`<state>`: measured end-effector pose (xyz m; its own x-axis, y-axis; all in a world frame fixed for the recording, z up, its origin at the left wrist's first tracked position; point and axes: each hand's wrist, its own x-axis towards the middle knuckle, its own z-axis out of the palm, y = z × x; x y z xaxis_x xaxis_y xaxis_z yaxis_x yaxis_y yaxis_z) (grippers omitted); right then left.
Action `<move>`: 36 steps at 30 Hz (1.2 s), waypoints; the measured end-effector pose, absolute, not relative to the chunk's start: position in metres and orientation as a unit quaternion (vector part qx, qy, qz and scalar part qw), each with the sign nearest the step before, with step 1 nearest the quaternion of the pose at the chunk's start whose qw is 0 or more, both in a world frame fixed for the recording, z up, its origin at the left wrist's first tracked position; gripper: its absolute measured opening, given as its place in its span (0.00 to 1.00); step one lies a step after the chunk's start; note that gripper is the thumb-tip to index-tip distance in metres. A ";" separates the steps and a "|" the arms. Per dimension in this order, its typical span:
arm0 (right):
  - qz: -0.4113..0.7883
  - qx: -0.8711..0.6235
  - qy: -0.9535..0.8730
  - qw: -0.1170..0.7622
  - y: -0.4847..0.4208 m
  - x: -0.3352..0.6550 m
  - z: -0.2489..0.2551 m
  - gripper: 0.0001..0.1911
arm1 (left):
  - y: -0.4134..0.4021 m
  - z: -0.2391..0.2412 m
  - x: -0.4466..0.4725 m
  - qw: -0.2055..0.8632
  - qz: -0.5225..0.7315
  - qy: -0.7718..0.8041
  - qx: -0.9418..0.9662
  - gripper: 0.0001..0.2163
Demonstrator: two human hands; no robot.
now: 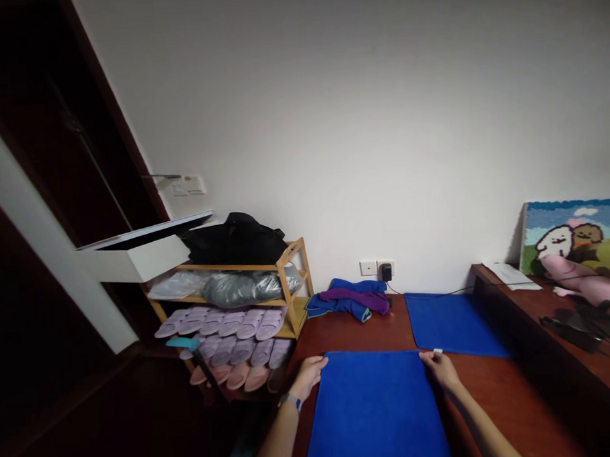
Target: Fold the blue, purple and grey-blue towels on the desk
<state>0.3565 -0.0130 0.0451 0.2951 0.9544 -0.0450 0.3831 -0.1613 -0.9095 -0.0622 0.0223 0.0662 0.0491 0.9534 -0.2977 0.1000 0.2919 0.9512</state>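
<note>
Reddish table against a pale wall; over the table's near part, left hand and right hand pinch a blue cloth by its far corners, fingers closed; likely light, limp, best held at corners

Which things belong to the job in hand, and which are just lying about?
In the job:
blue cloth, far corners in the left hand and right hand
probably the second blue cloth and bunched blue-and-purple cloths

Lying about, it seems:
slippers
black bag
pink toy
dog picture
</note>
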 end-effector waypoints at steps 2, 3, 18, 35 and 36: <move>0.342 -0.654 -0.495 0.459 -0.020 0.359 0.054 0.34 | 0.019 0.078 -0.062 0.569 0.393 0.546 0.473 0.31; 0.343 -0.640 -0.498 0.473 -0.025 0.360 0.059 0.35 | 0.016 0.085 -0.062 0.570 0.398 0.533 0.483 0.31; 0.226 -0.514 -0.536 0.630 -0.151 0.403 0.193 0.26 | -0.075 0.224 -0.065 0.499 0.544 0.441 0.511 0.25; 0.126 -0.510 -0.587 0.617 -0.186 0.407 0.228 0.20 | -0.090 0.253 -0.049 0.413 0.620 0.391 0.541 0.15; 0.138 -0.514 -0.585 0.612 -0.171 0.405 0.218 0.21 | -0.078 0.240 -0.051 0.402 0.601 0.412 0.554 0.15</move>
